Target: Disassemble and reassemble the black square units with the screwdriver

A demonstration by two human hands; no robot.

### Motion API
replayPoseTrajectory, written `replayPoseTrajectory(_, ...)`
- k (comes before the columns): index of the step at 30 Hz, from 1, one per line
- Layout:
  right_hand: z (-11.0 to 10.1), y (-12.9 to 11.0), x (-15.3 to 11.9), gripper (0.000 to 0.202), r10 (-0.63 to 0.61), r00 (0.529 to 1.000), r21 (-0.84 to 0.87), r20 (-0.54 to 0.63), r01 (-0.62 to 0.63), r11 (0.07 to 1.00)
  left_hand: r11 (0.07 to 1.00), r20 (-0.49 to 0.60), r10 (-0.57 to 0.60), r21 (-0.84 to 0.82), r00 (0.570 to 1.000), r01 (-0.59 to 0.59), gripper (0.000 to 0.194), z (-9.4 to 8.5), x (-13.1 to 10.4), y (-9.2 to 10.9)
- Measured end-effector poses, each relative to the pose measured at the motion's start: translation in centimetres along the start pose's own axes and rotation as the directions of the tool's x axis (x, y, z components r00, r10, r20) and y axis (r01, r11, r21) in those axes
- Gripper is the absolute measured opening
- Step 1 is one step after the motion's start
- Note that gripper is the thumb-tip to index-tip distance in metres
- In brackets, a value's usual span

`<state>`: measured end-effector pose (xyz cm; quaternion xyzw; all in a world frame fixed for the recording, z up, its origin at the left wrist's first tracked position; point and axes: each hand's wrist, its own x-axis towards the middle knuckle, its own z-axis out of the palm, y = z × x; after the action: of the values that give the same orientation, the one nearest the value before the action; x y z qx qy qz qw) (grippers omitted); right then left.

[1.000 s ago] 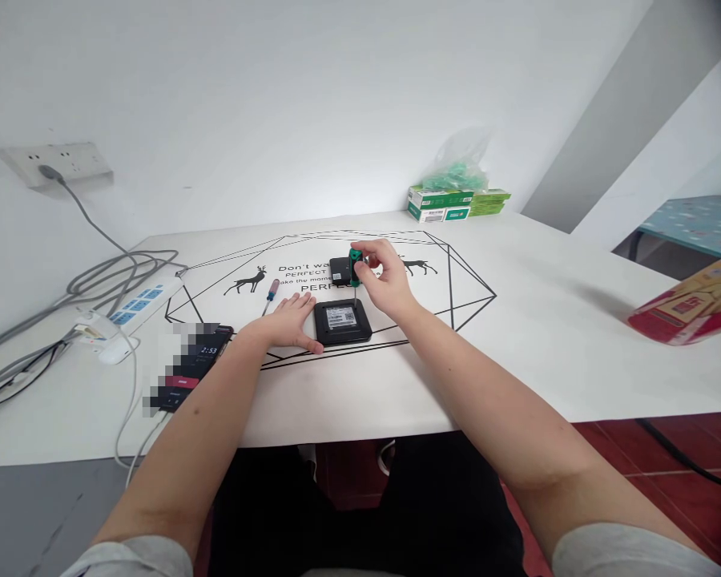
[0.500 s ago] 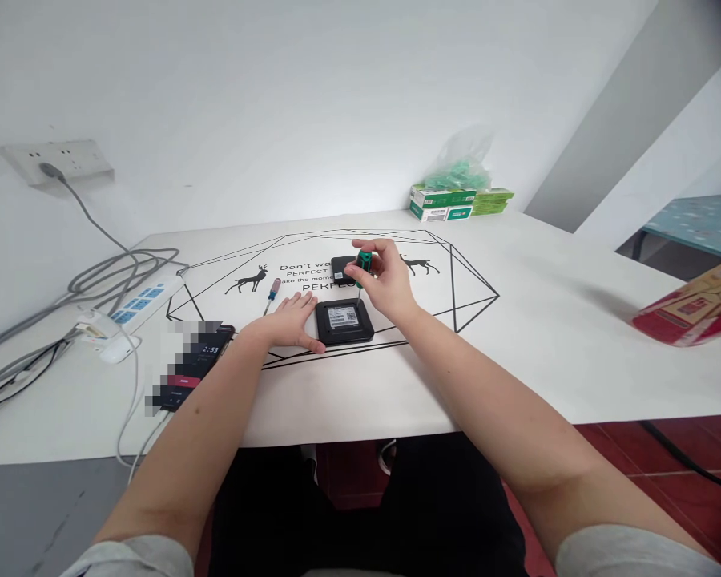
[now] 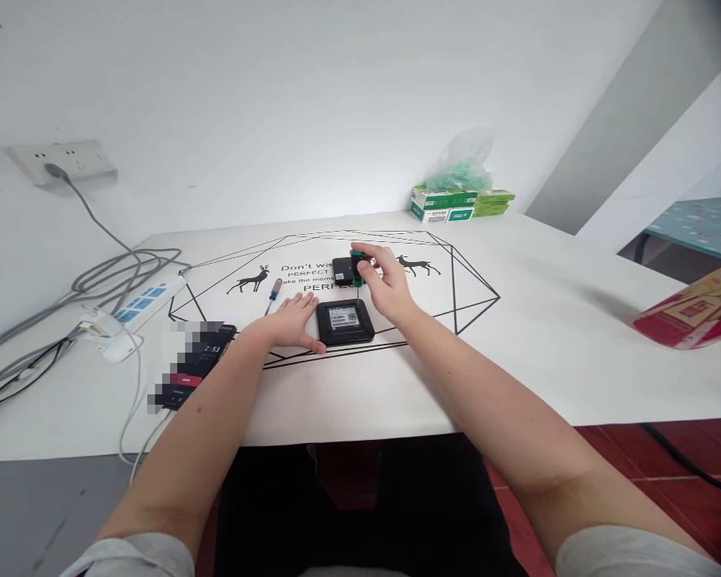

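Note:
In my right hand [image 3: 386, 282] is a green-handled screwdriver [image 3: 358, 282], held nearly upright with fingers closed round the handle. Its shaft points down at the upper right part of a flat black square device [image 3: 344, 336], which has a white printed label on top. My left hand [image 3: 292, 323] lies with fingers spread against the left side of that device, its thumb at the near left corner. Behind the screwdriver sits a second black box [image 3: 340, 271], partly hidden by my right hand. A second screwdriver [image 3: 275, 293] with a blue and red handle rests just beyond my left hand.
A phone [image 3: 201, 361] lies beside my left forearm. Further left are a white power strip [image 3: 147, 304] and coiled grey cables [image 3: 126, 268]. Green boxes [image 3: 445, 200] with a plastic bag [image 3: 465, 164] stand at the back; a red and yellow package [image 3: 694, 312] is far right.
The fingers of my right hand have shifted on the screwdriver's handle, which now looks more upright. My left hand and the labelled device have stayed in place.

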<state>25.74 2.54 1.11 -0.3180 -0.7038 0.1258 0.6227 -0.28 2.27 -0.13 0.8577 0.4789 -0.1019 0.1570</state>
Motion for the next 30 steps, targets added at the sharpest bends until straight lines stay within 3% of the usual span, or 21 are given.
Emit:
replayPoseTrajectory(8, 0.03, 0.09, 0.33, 0.030, -0.035, 0.999, -0.039, -0.039, 0.033, 0.999, 1.000, 0.001, 0.005, 0.004, 1.000, -0.005, 0.151, 0.12, 0.13, -0.17)
replayPoseTrajectory(12, 0.17, 0.06, 0.29, 0.034, 0.010, 1.000, -0.062, -0.024, -0.012, 0.998, 1.000, -0.003, 0.017, -0.010, 1.000, -0.017, 0.150, 0.04, 0.00, -0.04)
replayPoseTrajectory(23, 0.03, 0.35, 0.47, 0.036, -0.014, 0.999, 0.030, -0.039, 0.015, 0.999, 0.999, 0.012, -0.018, 0.029, 1.000, 0.018, 0.151, -0.23, -0.19, 0.28)
replayPoseTrajectory(27, 0.33, 0.39, 0.29, 0.040, 0.101, 0.995, 0.216, 0.022, -0.104, 0.971, 0.999, 0.020, -0.026, 0.026, 0.999, 0.026, 0.150, -0.37, -0.35, 0.51)
replayPoseTrajectory(30, 0.42, 0.40, 0.21, 0.038, 0.159, 0.987, 0.244, 0.035, -0.163, 0.956, 1.000, 0.019, -0.022, 0.006, 1.000, 0.022, 0.150, -0.42, -0.44, 0.53)
